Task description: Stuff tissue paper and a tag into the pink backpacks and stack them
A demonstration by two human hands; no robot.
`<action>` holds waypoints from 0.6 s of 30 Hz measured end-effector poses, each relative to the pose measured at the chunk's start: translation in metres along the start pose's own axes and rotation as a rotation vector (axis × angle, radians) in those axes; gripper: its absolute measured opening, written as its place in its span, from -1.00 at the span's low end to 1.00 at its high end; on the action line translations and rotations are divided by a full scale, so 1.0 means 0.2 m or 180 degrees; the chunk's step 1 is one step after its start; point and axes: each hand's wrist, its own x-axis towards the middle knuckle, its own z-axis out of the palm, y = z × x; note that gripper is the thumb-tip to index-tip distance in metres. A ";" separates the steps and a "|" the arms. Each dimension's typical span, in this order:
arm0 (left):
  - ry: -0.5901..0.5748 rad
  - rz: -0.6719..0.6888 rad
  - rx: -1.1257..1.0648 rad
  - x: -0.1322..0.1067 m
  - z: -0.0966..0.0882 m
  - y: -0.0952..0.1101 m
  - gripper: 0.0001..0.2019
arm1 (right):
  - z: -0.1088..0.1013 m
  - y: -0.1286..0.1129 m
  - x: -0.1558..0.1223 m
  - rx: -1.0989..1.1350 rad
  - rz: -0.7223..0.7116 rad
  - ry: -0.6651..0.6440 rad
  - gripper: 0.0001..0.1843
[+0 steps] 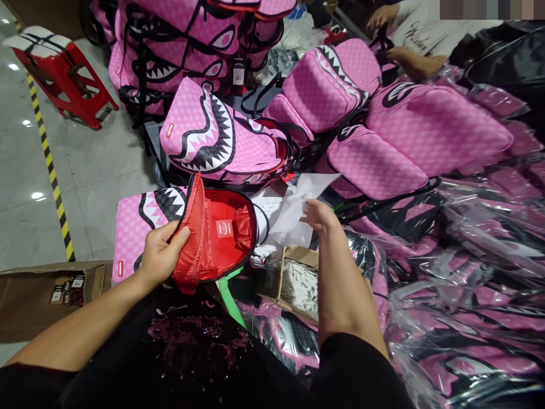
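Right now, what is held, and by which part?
The left hand holds the open backpack by its red flap. The right hand is at the white sheet; its grip is unclear.

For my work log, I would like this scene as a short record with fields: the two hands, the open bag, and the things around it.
Left hand: gripping the red-lined flap
Right hand: fingers at a thin white sheet; grip unclear
Open backpack: pink outside, toothed print, red inside
Beyond it: another pink backpack
Near right forearm: carton with small white pieces
Floor, picture left: red stool, striped tape
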 end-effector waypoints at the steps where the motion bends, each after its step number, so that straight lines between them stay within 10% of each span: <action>1: -0.0040 0.0014 -0.0065 -0.01 0.01 0.02 -0.63 | 0.03 -0.02 -0.01 0.0067 -0.0090 -0.0056 -0.84; 6: -0.0195 0.0145 -0.0326 -0.04 0.07 0.09 -0.61 | 0.15 -0.11 -0.06 0.0463 -0.0934 0.0140 -0.79; 12: -0.0071 -0.0028 -0.0132 -0.05 0.05 -0.03 -0.61 | 0.05 -0.27 -0.22 0.0373 -0.1831 0.1022 -0.76; 18: 0.0117 0.0026 -0.0222 -0.03 0.06 -0.04 -0.62 | 0.28 -0.30 -0.67 -0.2392 -0.2728 0.1082 -0.90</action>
